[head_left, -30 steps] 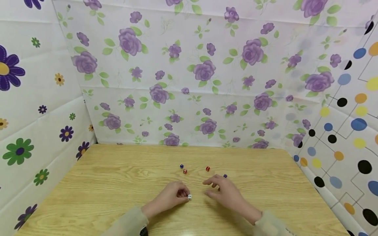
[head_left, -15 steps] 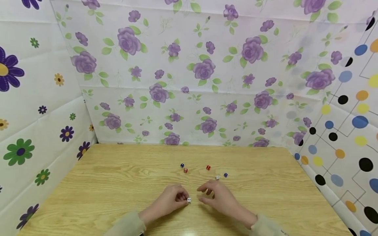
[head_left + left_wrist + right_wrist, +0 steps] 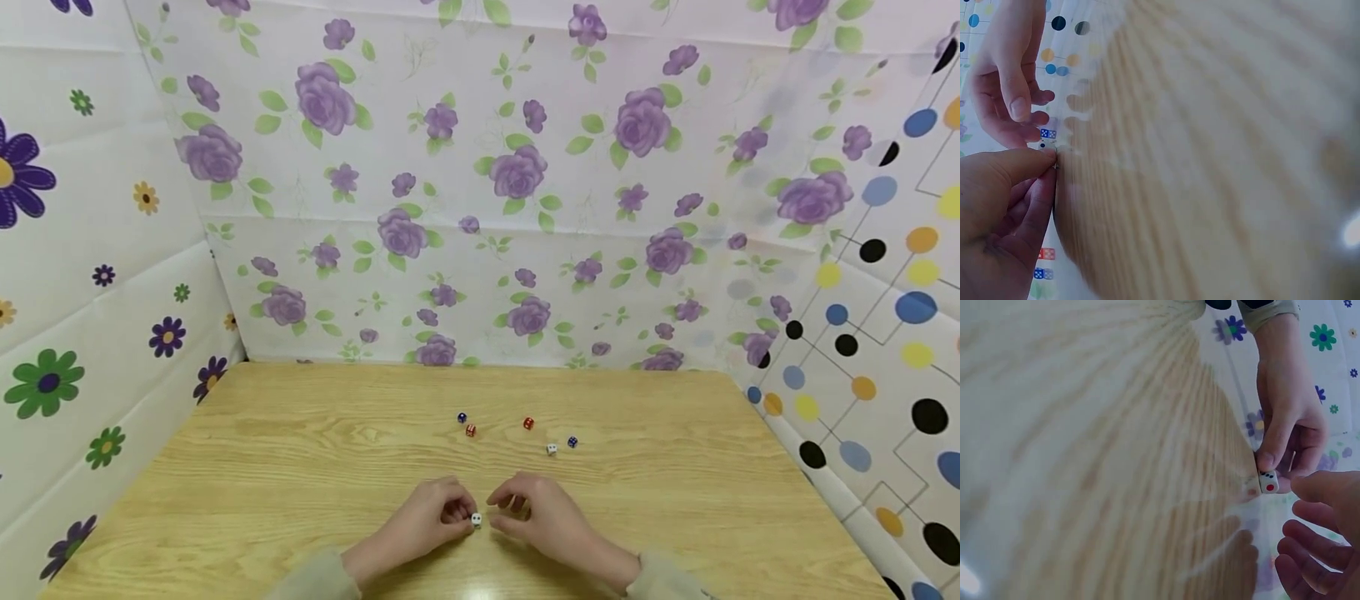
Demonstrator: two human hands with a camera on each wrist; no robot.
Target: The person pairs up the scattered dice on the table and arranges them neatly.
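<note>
My left hand point(image 3: 431, 521) pinches a small white die point(image 3: 476, 520) between thumb and fingers, low over the wooden table. One face of this white die point(image 3: 1269, 482) shows a single red pip in the right wrist view. Just to its right is my right hand point(image 3: 543, 517), fingers loosely bent, thumb and fingertips apart, nothing between them. A narrow gap separates its fingertips from the die. In the left wrist view the left thumb and fingers point(image 3: 1035, 187) mostly cover the die.
Farther back on the table point(image 3: 300, 450) lie a blue die point(image 3: 462, 417) beside a red die point(image 3: 471, 431), another red die point(image 3: 528, 423), a second white die point(image 3: 552, 449) and a second blue die point(image 3: 573, 442). Patterned cloth point(image 3: 450, 208) hangs behind and on both sides.
My right hand has moved left and nearer to me, toward the left hand, uncovering the white die behind it. The left hand has shifted slightly nearer, still pinching its die.
</note>
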